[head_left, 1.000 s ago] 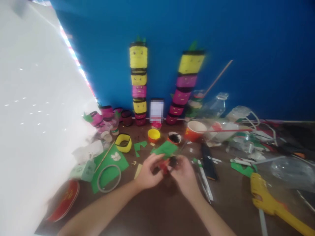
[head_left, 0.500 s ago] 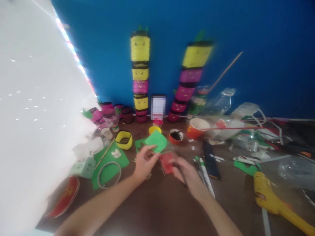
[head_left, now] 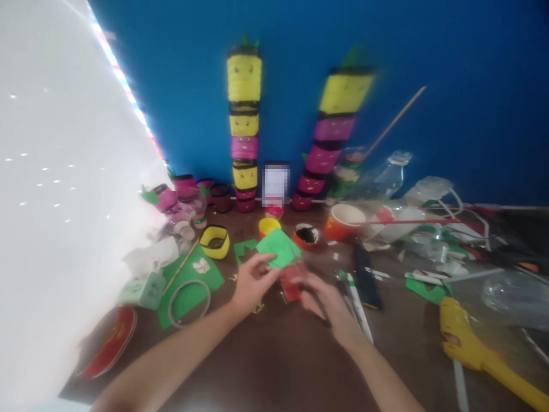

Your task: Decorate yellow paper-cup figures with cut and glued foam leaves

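Left grip (head_left: 254, 281) on bright green, flat, angular piece (head_left: 279, 248)

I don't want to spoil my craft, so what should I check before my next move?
1. Green sheet in the left hand's grip: ok.
2. Dark-handled tool in the right hand: ok.
3. Left fingers clear of the tool's tip: cannot tell, too blurry.
4. Space between the hands clear: not ok, a red piece is there.
5. Yellow glue gun away from both hands: ok.
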